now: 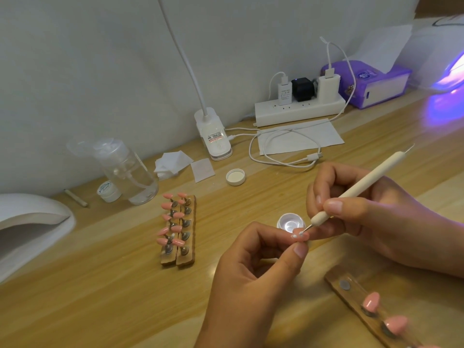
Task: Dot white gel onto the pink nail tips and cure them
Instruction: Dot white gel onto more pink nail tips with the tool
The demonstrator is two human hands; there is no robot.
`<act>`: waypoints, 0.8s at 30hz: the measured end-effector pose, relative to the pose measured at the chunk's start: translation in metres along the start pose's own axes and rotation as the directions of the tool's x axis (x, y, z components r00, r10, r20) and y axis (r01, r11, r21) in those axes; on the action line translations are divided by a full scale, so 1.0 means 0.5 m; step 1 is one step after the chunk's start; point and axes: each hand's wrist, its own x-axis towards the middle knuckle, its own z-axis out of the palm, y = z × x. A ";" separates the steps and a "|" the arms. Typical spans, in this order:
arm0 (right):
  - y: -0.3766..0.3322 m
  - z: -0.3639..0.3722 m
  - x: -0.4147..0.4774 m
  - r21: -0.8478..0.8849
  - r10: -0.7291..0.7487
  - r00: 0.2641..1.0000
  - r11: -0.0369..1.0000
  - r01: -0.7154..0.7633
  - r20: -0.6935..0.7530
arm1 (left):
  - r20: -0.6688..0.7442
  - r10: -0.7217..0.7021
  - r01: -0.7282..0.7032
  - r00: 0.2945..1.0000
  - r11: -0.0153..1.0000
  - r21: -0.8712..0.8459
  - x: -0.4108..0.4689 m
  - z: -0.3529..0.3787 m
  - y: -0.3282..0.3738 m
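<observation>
Pinching a pink nail tip (300, 236), the left hand (251, 280) steadies it while the right hand (371, 217) grips a dotting pen (356, 187) touching white gel onto it.

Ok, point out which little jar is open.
The jar beside the right hand, its glossy inside showing; the other jar, by the clear bottle, has its labelled lid on.

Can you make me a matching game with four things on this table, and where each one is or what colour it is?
Things:
1. dotting tool
2. dotted nail tip
3. white lid
4. tissue pack

Matches:
A. purple
B. pinched by the left hand
C. lying alone, open side up
D. gripped by the right hand

Pairs: 1-D, 2-B, 3-C, 4-A
</observation>
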 end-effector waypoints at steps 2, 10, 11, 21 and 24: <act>0.000 0.000 0.000 0.011 -0.004 1.000 1.000 0.004 -0.005 | 0.000 0.002 -0.002 1.000 1.000 0.002 0.000 0.000 0.000; 0.000 -0.002 0.001 0.019 0.000 1.000 1.000 0.000 0.016 | 0.007 0.003 -0.003 1.000 1.000 0.010 -0.001 -0.001 -0.002; 0.000 -0.002 0.002 0.015 0.001 1.000 1.000 -0.001 0.021 | 0.007 0.003 -0.003 1.000 1.000 0.009 -0.001 -0.001 -0.002; -0.001 -0.003 0.000 0.022 0.003 1.000 1.000 -0.003 0.025 | 0.004 0.001 -0.001 1.000 1.000 0.008 -0.002 0.001 0.001; 0.001 -0.006 0.002 0.025 -0.006 1.000 1.000 0.007 -0.008 | 0.001 -0.002 0.002 1.000 1.000 0.005 -0.002 0.001 0.004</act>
